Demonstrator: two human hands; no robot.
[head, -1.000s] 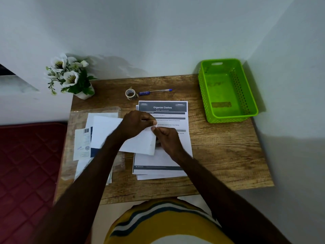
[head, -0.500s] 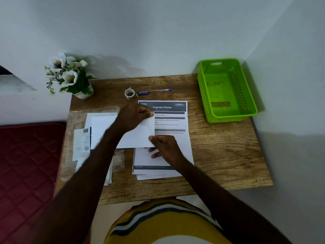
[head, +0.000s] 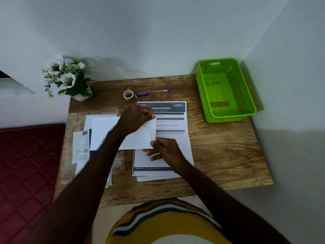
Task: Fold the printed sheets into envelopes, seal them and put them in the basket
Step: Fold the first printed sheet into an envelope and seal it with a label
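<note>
Above the printed sheets point(head: 162, 120), both hands pinch a blank white envelope point(head: 140, 138).

Bare bench point(head: 223, 155) lies to the right of the printed sheets point(head: 177, 138), open from the near edge up to the green basket point(head: 226, 117) in the far right corner, which sits against two walls. A tape roll point(head: 128, 95) and pen point(head: 153, 92) lie just beyond the sheets. The flower pot point(head: 80, 95) takes the far left corner. Envelopes point(head: 103, 131) and plastic wrapping point(head: 70, 138) cover the left side.
</note>
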